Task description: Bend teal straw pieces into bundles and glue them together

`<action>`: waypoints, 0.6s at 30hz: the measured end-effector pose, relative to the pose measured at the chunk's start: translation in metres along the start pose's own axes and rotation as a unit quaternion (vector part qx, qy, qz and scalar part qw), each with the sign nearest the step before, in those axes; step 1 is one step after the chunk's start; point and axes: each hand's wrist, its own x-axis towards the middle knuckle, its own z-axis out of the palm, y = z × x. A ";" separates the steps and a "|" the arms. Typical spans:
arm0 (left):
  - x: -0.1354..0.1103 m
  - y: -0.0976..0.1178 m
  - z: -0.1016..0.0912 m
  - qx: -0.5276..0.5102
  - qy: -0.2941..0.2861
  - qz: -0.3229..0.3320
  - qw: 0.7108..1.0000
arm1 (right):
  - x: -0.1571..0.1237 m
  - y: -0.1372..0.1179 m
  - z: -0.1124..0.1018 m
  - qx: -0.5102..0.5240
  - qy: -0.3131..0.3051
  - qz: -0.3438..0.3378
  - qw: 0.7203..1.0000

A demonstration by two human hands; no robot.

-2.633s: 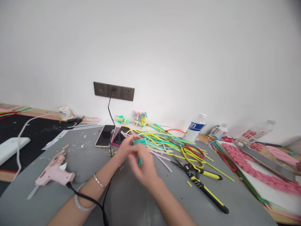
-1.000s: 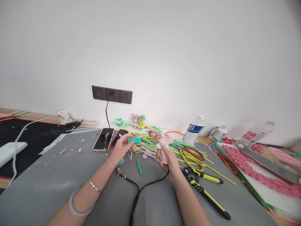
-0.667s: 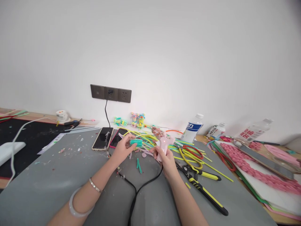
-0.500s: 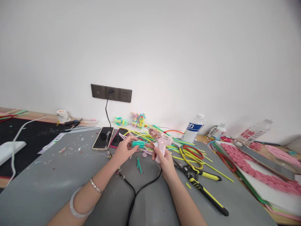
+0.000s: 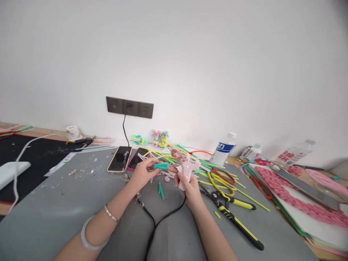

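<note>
Between the fingertips of my left hand [image 5: 144, 173] is a small bundle of teal pipe cleaners [image 5: 162, 166]. My right hand [image 5: 189, 186] grips a pale pink glue gun [image 5: 188, 166] by its handle, and a finger of that hand reaches toward the bundle's right end. The gun's nozzle points up and left, with a crusty, speckled lump around the front. Below the bundle, a bent teal pipe cleaner piece [image 5: 161, 191] lies on the grey mat [image 5: 81, 214]. A black cord runs down from the gun's handle.
Yellow-handled pliers [image 5: 232, 217] and a heap of coloured pipe cleaners [image 5: 212, 174] lie to the right. Two phones, one black-screened [image 5: 119, 159], rest behind my left hand. Small figures [image 5: 160, 138] and a bottle [image 5: 223, 149] stand by the wall. Scraps litter the left.
The teal bundle has turned slightly in my left fingers and shifted a little right. The glue gun has also moved slightly right, still in my right hand.
</note>
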 end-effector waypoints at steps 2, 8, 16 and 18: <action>0.001 -0.001 0.000 -0.013 -0.003 -0.007 1.000 | 0.000 0.001 0.000 0.002 -0.003 0.000 1.000; 0.003 -0.002 -0.002 -0.070 -0.011 -0.037 0.997 | 0.000 -0.002 0.001 0.017 0.013 0.006 1.000; 0.008 -0.004 -0.010 -0.096 0.043 -0.073 0.992 | 0.000 -0.012 -0.008 0.059 -0.011 0.046 0.997; 0.009 -0.006 -0.012 -0.099 0.056 -0.070 0.991 | 0.000 -0.014 -0.011 0.076 -0.044 0.068 0.994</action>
